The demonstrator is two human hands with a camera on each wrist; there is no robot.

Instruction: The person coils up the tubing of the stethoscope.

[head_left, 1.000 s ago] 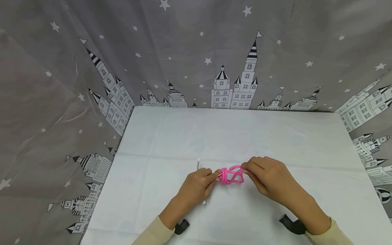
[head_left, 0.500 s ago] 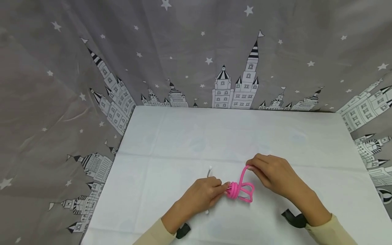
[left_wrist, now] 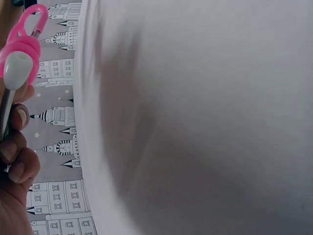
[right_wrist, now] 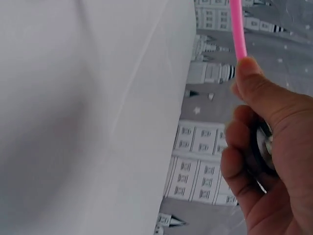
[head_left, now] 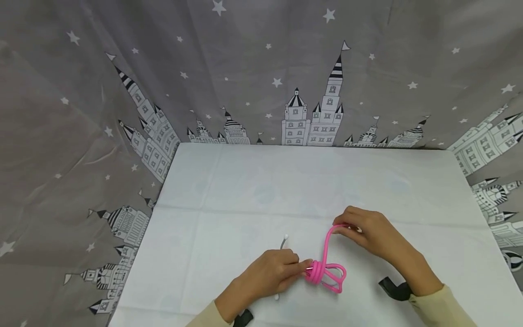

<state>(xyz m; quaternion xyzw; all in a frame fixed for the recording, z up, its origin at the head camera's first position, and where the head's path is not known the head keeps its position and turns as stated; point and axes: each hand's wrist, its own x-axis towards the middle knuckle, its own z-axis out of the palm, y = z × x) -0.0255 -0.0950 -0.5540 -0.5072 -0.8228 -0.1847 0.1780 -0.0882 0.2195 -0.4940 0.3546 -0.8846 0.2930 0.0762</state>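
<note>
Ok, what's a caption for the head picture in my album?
Left grip holds a white-tipped rod; right grip pinches a pink cord running from its coils.

Bare left hand [head_left: 274, 272]: fingers curled in a grip, index finger stretched out.
Bare right hand [head_left: 365, 229]: just across from the left, thumb and forefinger pinching.
Forearms [head_left: 412, 268]: slanting inward from here, cream cloth sleeves [head_left: 210, 315] ending near the wrists.

Left hand [left_wrist: 19, 169] gripping metal rod [left_wrist: 6, 110], looped pink cord [left_wrist: 29, 45], white tabletop [left_wrist: 210, 98], printed cloth [left_wrist: 54, 169]

White table [head_left: 388, 190], grey backdrop [head_left: 245, 27] (castles, stars)
</note>
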